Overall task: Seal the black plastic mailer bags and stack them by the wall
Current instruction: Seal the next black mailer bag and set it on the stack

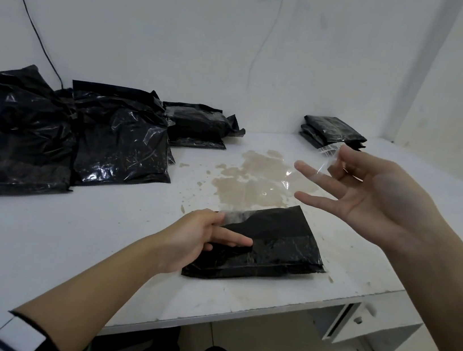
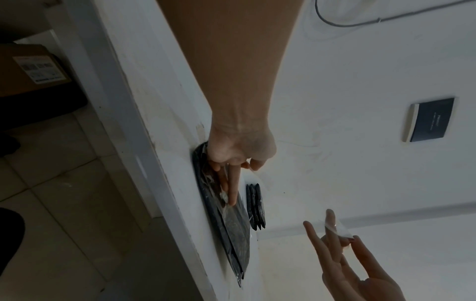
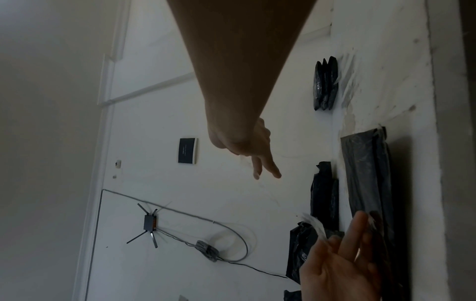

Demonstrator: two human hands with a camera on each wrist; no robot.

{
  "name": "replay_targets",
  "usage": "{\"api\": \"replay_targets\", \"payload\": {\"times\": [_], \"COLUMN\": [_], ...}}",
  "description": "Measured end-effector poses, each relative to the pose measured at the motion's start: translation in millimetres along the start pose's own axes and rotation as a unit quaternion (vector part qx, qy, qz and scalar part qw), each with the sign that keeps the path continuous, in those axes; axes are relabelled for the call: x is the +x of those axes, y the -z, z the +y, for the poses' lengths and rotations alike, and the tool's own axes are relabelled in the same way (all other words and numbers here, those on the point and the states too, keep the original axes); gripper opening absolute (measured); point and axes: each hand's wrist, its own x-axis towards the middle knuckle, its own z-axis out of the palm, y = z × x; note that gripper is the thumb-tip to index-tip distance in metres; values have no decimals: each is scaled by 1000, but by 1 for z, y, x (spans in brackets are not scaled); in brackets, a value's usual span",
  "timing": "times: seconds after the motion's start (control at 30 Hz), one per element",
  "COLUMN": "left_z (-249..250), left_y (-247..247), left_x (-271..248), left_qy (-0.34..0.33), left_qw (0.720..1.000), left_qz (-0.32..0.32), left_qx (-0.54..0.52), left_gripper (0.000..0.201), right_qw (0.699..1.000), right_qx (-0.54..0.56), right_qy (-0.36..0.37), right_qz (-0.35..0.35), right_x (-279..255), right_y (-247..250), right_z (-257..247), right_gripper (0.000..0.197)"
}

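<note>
The left hand [image 1: 197,237] is pressing straight fingers onto the black mailer bag [image 1: 268,246] lying at the near edge of the white table [image 1: 97,231], the right hand [image 1: 370,195] above is pinching a clear peeled strip [image 1: 326,156], sealed bags [image 1: 334,130] are lying stacked by the wall [image 1: 213,39], and only the wrist views are showing a dark wall panel [image 2: 430,119].

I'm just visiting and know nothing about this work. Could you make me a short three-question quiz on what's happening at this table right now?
1. True or false: the left hand rests on the mailer bag lying on the table.
2. What does the right hand pinch? A) scissors B) a clear plastic strip C) a pen
3. Fill in: the small stack of bags sits by the ____.

Key: 1 true; 2 B; 3 wall.
</note>
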Motion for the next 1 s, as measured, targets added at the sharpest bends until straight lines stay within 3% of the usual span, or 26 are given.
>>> {"api": "replay_targets", "payload": {"times": [0.2, 0.27, 0.33, 0.4, 0.73, 0.9, 1.0], "left_z": [-3, -3, -5, -6, -11, -10, -9], "left_y": [-1, -2, 0, 1, 5, 5, 6], "left_x": [-2, -2, 0, 1, 2, -1, -6], "left_qy": [-18, -21, -19, -21, -35, -47, -69], "left_qw": [1000, 997, 990, 984, 972, 973, 973], "left_qz": [18, 51, 84, 99, 113, 115, 113], "left_qx": [-16, -51, -110, -144, -203, -194, -188], "left_gripper": [66, 57, 30, 22, 24, 23, 37], "right_qw": [1000, 999, 997, 995, 985, 976, 972], "right_qx": [-11, -17, -26, -35, -84, -130, -163], "right_qy": [-7, -16, -26, -35, -105, -124, -118], "right_qz": [28, 45, 65, 83, 109, 119, 124], "right_x": [-6, -7, -9, -10, -8, -3, -2], "right_y": [16, 24, 32, 40, 66, 69, 67], "right_z": [0, 3, 8, 12, 46, 56, 60], "right_gripper": [21, 21, 18, 14, 3, 7, 19]}}
